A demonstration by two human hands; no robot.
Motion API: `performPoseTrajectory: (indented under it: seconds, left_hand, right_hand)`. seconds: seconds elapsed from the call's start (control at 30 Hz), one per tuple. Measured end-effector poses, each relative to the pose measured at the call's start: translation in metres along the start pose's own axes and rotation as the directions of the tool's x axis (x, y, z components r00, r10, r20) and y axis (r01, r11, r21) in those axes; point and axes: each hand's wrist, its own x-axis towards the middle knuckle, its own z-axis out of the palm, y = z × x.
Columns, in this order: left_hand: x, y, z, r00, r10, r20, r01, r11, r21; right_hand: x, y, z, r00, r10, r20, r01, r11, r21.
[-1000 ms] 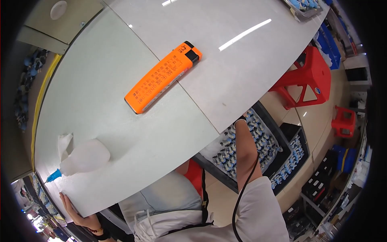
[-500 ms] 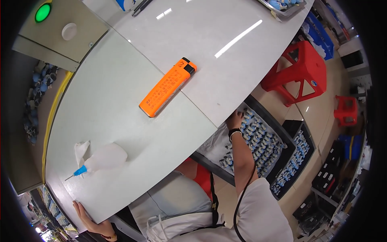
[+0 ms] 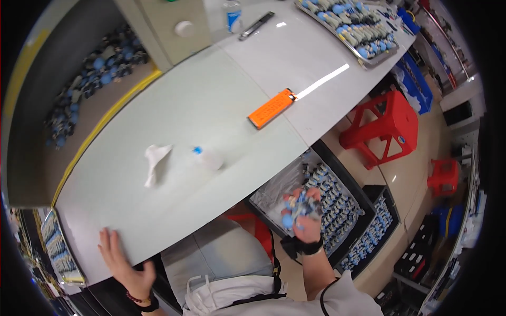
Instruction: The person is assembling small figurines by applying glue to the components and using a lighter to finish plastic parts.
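My right hand (image 3: 308, 216) is closed around a bunch of small blue, white and dark figurines (image 3: 296, 208), held above a black-rimmed tray (image 3: 270, 226) beside the table. Rows of similar figurines (image 3: 337, 203) stand in that tray, next to clear plastic sheeting (image 3: 276, 189). Fingers spread, my left hand (image 3: 124, 268) rests at the near left edge of the table (image 3: 205, 210) and holds nothing. On the tabletop lie a crumpled white tissue (image 3: 156, 164) and a translucent squeeze bottle (image 3: 211, 159) with a blue tip.
Farther along the table lies an orange oblong thing (image 3: 271, 109) with a black end. Beyond it are a clear bottle (image 3: 232, 16), a dark slim tool (image 3: 256, 25) and a metal tray (image 3: 377, 60) of figurines. A yellow-edged bin (image 3: 100, 113) holds more. Red stools (image 3: 387, 129) stand right.
My right hand has risen from the tray with a bunch of figurines in it. The left hand has come further into view with its fingers spread. The whole view has shifted.
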Motion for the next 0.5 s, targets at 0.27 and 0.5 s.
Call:
performPoseTrajectory:
  seconds: [0.27,0.5]
  left_hand:
    - [-0.028,0.107,-0.024,0.792,0.109,0.600,0.447,-0.773,-0.450]
    - [-0.053,0.083,0.011,0.859,-0.093,0.503,0.081,-0.946,-0.313]
  right_hand:
    - [-0.029,0.024,0.180,0.563,0.072,0.823,0.472,0.789,-0.392]
    - [-0.043,0.049,0.229,0.378,0.203,0.903,0.891,0.184,-0.415]
